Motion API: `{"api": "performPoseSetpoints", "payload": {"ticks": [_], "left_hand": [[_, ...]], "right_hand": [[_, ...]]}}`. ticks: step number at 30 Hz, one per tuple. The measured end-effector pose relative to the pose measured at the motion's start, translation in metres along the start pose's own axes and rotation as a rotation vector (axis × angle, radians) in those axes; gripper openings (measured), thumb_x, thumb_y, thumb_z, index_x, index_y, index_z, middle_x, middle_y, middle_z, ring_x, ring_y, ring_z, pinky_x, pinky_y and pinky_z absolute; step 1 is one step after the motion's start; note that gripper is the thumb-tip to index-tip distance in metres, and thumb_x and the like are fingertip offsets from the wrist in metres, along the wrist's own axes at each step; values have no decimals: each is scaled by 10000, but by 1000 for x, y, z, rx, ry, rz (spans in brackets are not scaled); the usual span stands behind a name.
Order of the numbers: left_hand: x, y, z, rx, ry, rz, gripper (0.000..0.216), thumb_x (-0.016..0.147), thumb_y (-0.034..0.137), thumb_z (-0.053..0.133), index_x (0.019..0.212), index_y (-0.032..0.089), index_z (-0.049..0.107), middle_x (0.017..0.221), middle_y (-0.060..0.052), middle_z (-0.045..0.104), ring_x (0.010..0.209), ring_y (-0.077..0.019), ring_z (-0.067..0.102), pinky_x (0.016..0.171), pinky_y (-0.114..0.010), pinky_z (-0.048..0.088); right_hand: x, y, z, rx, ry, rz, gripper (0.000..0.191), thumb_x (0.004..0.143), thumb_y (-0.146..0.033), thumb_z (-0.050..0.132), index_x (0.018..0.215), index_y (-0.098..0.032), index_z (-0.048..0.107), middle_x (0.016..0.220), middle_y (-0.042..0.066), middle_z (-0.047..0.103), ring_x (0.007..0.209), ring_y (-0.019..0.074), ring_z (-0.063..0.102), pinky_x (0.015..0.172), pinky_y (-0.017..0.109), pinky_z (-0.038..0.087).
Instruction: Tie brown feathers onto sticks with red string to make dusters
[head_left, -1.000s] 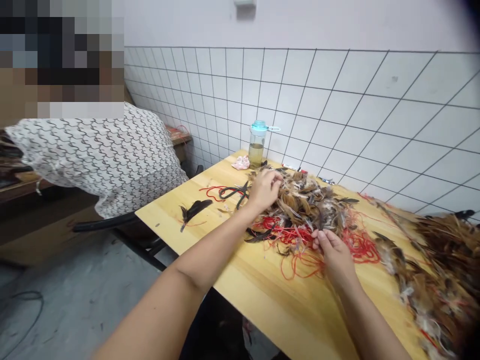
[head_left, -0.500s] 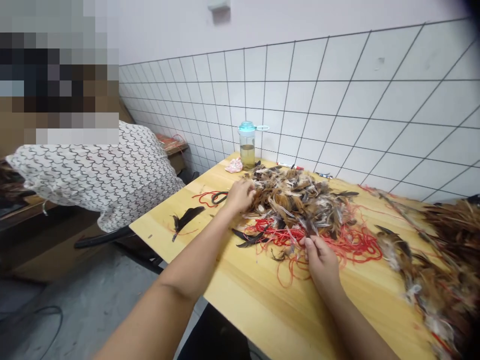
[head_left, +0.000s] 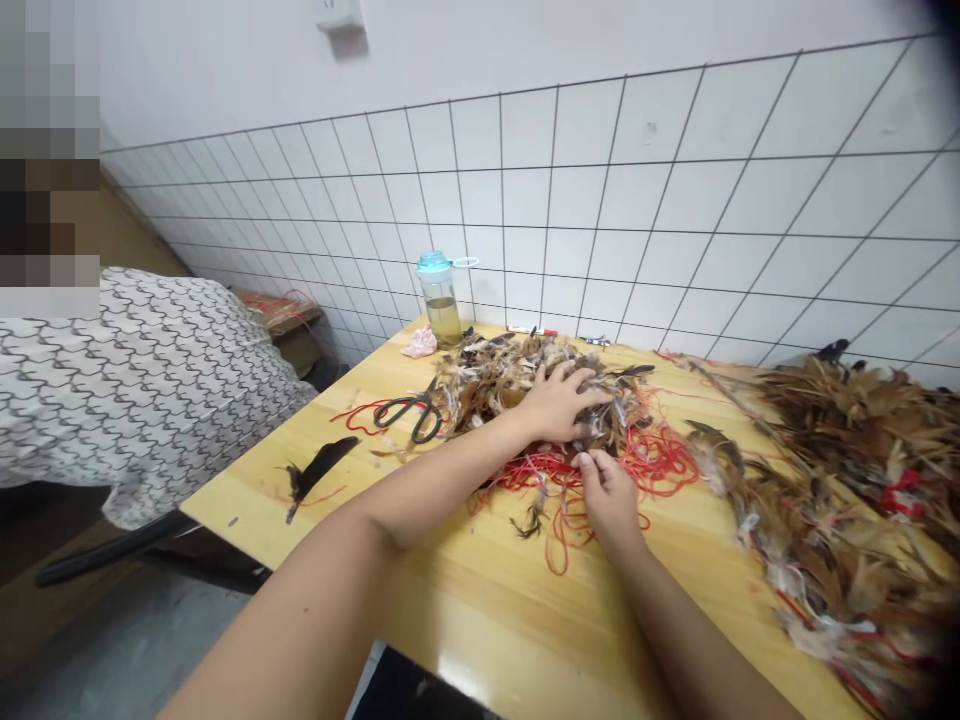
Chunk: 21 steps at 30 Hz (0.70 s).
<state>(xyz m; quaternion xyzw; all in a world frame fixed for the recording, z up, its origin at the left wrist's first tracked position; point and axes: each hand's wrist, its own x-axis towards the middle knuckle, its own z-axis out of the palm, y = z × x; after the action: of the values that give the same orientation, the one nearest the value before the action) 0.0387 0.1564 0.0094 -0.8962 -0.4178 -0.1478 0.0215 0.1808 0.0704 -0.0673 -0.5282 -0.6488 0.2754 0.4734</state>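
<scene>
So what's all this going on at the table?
A person is handling a heap of feathers. The left hand is spread over the heap. The right hand is at its near edge, by the tangled red string, thumb and finger close together; what they hold is hard to see. Scissors lie beside the heap.

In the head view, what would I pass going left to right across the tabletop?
Black feather → scissors → left hand → brown feathers at the far right.
</scene>
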Motion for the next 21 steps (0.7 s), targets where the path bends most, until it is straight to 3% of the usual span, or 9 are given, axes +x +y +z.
{"api": "performPoseSetpoints", "payload": {"ticks": [6, 12, 16, 19, 21], "left_hand": [[18, -46, 24, 150, -118, -127, 467, 828, 436, 548, 1288, 360, 537, 1432, -81, 410, 1345, -382, 246, 1049, -676, 185], [19, -89, 18, 176, -135, -292, 473, 839, 383, 533, 1309, 334, 516, 1372, -103, 446, 1311, -361, 288, 1029, -623, 273], [18, -77, 0, 132, -8, -274, 494, 829, 394, 549, 1316, 318, 514, 1374, -97, 445, 1302, -345, 292, 1050, -572, 284], [13, -47, -7, 85, 92, -81, 463, 842, 401, 535, 1297, 312, 537, 1381, -79, 448, 1334, -326, 266, 1104, -542, 223], [9, -27, -2, 44, 56, 89, 461, 832, 408, 552, 1287, 336, 547, 1382, -59, 457, 1351, -322, 253, 1118, -533, 201]], "right_hand": [[1, 2, 1, -156, -33, -8, 303, 893, -380, 405, 697, -218, 569, 676, 29, 616, 665, 184, 554, 620, 286, 371], [5, 0, 4, -129, 0, 15, 298, 894, -384, 407, 707, -220, 572, 676, 28, 616, 650, 178, 536, 607, 281, 364], [4, 1, 2, -5, 64, 43, 326, 909, -425, 406, 729, -214, 578, 679, 18, 601, 659, 169, 525, 615, 272, 375], [3, -1, 0, 65, 94, 45, 324, 911, -440, 417, 752, -207, 576, 681, 10, 583, 657, 160, 512, 629, 269, 382], [2, -4, 0, 97, 104, 29, 317, 910, -443, 423, 768, -205, 577, 670, 2, 565, 652, 156, 502, 645, 271, 388]]}}
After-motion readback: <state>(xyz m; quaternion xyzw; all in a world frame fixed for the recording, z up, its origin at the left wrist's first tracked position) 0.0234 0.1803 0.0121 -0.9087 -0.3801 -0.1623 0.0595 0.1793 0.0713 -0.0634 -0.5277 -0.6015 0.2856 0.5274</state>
